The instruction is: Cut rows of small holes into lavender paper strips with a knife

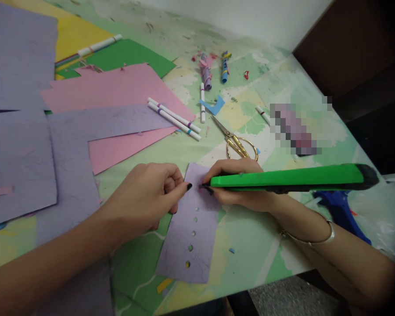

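Note:
A strip of purple paper (187, 237) lies on the table in front of me, with a row of several small holes along its middle. My right hand (238, 184) is closed round a green utility knife (289, 177), its tip against the upper part of the strip. Curled at the strip's left edge, my left hand (161, 193) pinches the paper there, thumb over it. Gold-handled scissors (240, 145) lie just beyond my right hand.
Purple sheets (19, 162), a pink sheet (118, 87) and a green sheet (134, 55) cover the left side. White markers (174, 118) rest on them. Rolled paper pieces (206, 72) stand farther back. A blue glue gun (342, 215) lies beyond my right forearm.

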Available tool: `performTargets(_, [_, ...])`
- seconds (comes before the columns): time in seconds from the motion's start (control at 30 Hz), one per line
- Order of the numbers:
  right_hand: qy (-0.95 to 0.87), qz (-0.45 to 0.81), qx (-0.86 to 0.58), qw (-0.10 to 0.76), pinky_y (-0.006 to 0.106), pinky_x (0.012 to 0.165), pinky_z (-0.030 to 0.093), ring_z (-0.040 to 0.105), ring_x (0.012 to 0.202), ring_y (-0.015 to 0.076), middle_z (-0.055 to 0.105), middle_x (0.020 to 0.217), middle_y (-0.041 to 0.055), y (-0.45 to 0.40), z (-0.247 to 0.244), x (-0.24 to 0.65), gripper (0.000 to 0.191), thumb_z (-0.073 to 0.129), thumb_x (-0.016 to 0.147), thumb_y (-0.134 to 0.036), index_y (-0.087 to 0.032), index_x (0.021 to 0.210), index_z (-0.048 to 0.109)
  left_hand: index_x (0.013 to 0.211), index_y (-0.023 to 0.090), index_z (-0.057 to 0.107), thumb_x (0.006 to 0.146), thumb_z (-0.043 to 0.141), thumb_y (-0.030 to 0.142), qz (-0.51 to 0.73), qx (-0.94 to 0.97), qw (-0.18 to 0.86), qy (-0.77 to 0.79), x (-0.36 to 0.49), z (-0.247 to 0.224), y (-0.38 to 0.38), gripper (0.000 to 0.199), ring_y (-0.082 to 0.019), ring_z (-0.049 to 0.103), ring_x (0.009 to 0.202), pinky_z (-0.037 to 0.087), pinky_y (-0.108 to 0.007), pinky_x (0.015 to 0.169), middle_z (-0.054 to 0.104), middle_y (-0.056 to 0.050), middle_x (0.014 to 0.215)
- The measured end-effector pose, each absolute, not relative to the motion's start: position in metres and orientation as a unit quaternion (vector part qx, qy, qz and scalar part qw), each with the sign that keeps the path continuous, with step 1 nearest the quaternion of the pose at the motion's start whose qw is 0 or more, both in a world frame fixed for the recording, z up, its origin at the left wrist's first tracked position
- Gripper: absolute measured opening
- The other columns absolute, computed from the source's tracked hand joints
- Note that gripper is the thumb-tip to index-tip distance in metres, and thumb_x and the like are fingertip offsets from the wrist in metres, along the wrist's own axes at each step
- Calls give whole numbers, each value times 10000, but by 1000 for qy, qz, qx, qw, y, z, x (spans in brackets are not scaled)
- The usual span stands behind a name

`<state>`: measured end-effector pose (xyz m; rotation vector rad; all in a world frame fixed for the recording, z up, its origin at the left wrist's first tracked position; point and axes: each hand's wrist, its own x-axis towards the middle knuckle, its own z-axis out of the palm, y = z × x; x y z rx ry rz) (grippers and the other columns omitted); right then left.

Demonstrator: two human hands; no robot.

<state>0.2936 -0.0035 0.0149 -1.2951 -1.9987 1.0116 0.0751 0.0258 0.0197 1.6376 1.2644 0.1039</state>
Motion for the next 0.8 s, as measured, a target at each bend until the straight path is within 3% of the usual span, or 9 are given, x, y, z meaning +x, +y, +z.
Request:
performTargets(0.23, [-766, 339, -461, 293, 125, 593, 439, 623, 628, 53, 732, 729, -40, -3, 12, 295, 171, 658, 706, -65, -158, 825, 738, 674, 219, 557, 853, 573, 277, 52, 679, 516, 521, 74, 19, 24, 189, -71, 462, 236, 286, -140, 236, 596, 91, 481])
performTargets(0.8, [-749, 316, -510, 282, 159, 574, 465, 651, 590, 82, 756, 694, -12, -8, 18, 288, 123, 663, 727, -134, -164, 795, 761, 671, 216, 566, 843, 555, 328, 64, 700, 487, 519, 74, 15, 24, 205, -90, 476, 237, 298, -167, 241, 640, 62, 496])
